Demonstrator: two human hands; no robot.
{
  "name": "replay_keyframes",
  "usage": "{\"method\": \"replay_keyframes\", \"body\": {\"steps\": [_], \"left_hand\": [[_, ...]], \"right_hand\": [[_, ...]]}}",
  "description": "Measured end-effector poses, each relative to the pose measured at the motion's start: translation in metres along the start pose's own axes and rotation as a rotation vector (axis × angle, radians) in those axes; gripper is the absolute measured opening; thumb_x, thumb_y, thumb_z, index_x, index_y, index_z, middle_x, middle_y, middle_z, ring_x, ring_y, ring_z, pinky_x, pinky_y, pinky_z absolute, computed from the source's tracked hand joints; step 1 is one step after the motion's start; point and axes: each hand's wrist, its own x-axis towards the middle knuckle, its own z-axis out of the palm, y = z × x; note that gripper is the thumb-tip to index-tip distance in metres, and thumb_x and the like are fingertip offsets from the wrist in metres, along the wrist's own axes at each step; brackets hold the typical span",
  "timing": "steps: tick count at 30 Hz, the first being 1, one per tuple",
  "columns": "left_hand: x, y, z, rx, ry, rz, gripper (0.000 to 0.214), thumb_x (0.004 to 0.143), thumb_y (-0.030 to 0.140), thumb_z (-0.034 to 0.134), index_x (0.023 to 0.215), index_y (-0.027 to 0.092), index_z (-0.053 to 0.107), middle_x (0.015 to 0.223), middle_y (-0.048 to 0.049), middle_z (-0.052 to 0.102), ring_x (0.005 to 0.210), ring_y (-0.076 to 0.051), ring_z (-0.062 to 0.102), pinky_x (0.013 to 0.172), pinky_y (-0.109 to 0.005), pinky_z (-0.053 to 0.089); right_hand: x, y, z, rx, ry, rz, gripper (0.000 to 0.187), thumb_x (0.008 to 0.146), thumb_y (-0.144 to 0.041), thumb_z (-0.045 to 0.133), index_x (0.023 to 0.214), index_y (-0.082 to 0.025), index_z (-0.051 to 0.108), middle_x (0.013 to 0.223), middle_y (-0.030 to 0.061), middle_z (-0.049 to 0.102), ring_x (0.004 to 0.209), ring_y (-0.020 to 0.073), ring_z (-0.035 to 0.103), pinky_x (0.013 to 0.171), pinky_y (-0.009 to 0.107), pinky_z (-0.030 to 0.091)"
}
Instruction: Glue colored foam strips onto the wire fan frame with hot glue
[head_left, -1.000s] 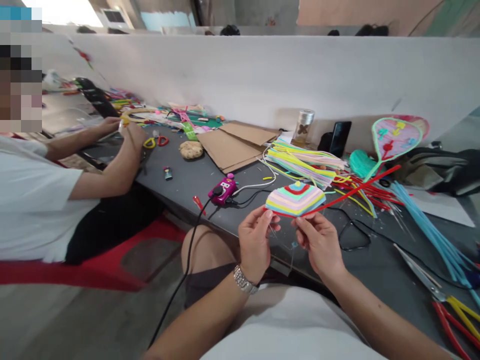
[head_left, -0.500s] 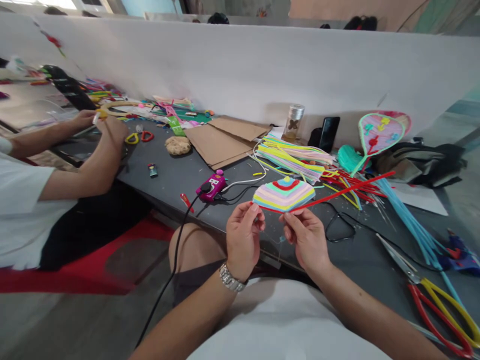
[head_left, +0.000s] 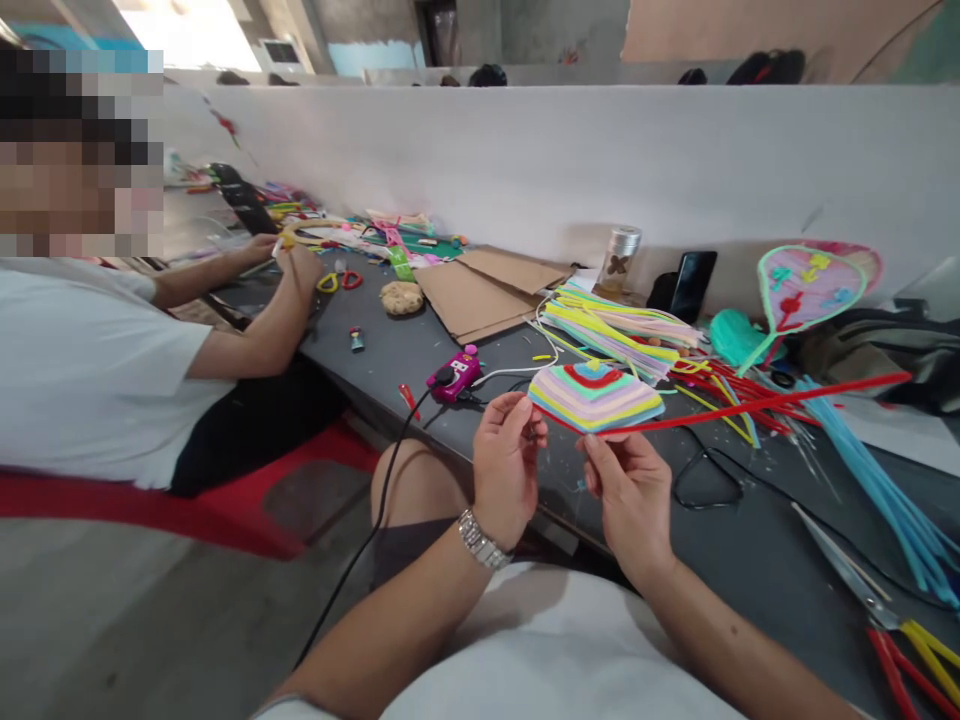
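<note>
I hold a flat, diamond-shaped piece [head_left: 596, 397] made of nested pastel and red pipe-cleaner bands just above the dark table's near edge. My left hand [head_left: 508, 465], a metal watch on its wrist, pinches the piece's left corner. My right hand [head_left: 630, 495] pinches the bottom corner, where a long red pipe cleaner [head_left: 757, 407] leaves the piece and runs out to the right.
On the dark table [head_left: 750, 560] lie bundles of pipe cleaners [head_left: 622, 330], blue ones [head_left: 870, 470], cardboard [head_left: 480, 285], a glass jar [head_left: 621, 257], a phone [head_left: 691, 283], a magenta glue gun [head_left: 454, 377], and scissors [head_left: 892, 625]. A co-worker in a white shirt [head_left: 82, 370] works at left.
The red pipe cleaner's free end has swung lower and now lies nearly level to the right. My hands keep their pinch on the piece; the view has shifted slightly.
</note>
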Motion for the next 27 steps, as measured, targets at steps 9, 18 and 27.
{"method": "replay_keyframes", "body": {"steps": [9,18,27], "left_hand": [[0.018,-0.003,0.002,0.352,0.050,0.497,0.019,0.080,0.034,0.080,0.084,0.018,0.070,0.069,0.0011,0.070,0.058,-0.011,0.062,0.057,-0.022,0.050],[0.010,-0.003,0.002,0.328,0.027,0.427,0.025,0.078,0.032,0.081,0.097,0.017,0.078,0.085,-0.0040,0.077,0.067,-0.012,0.066,0.064,-0.024,0.055],[0.015,-0.004,0.004,0.221,-0.005,0.436,0.033,0.073,0.030,0.085,0.097,0.019,0.064,0.070,0.0037,0.068,0.057,-0.010,0.061,0.054,-0.021,0.051]], "right_hand": [[-0.001,-0.010,0.013,-0.031,0.023,-0.043,0.031,0.082,-0.047,0.079,0.077,-0.018,0.066,0.062,-0.0017,0.064,0.045,0.0071,0.047,0.043,0.021,0.037],[0.002,-0.011,0.012,-0.002,0.040,-0.062,0.031,0.083,-0.046,0.078,0.082,-0.020,0.063,0.053,-0.0055,0.058,0.042,0.0086,0.048,0.043,0.021,0.038],[0.001,-0.017,0.017,0.056,0.055,-0.044,0.035,0.075,-0.046,0.083,0.074,-0.018,0.063,0.060,-0.0023,0.065,0.038,0.0064,0.048,0.038,0.020,0.036]]}}
